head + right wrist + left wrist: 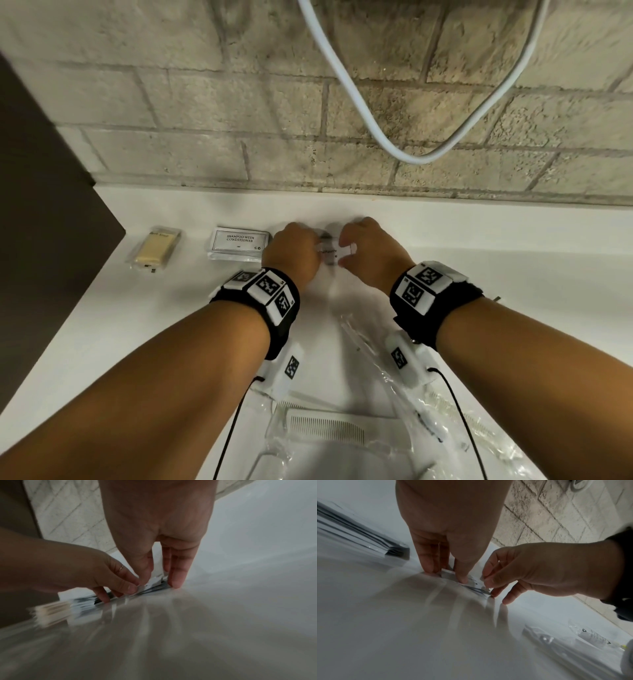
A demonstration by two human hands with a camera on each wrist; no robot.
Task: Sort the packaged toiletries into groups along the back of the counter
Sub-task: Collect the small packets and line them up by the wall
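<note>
Pinching from both sides here: the left hand and right hand meet over a small stack of toothpaste sachets lying flat on the white counter, near the back wall. Left thumb and fingers nip the stack's left end, right thumb and fingers nip the right end, so both hands are curled onto the same thing and neither is nearer.

What the next move hangs on, I reckon: the stack's long axis runs left-right, parallel to the wall, and it sits just right of the shampoo packets, with the soap bar further left. That puts it in line as the third group along the back (looks like squaring-up before letting go, but that's my guess).

Closer to the person, a wrapped comb and clear-bagged toothbrushes lie unsorted, so there's plenty left. Thin sachets could fan out if one side lets go first.
</note>
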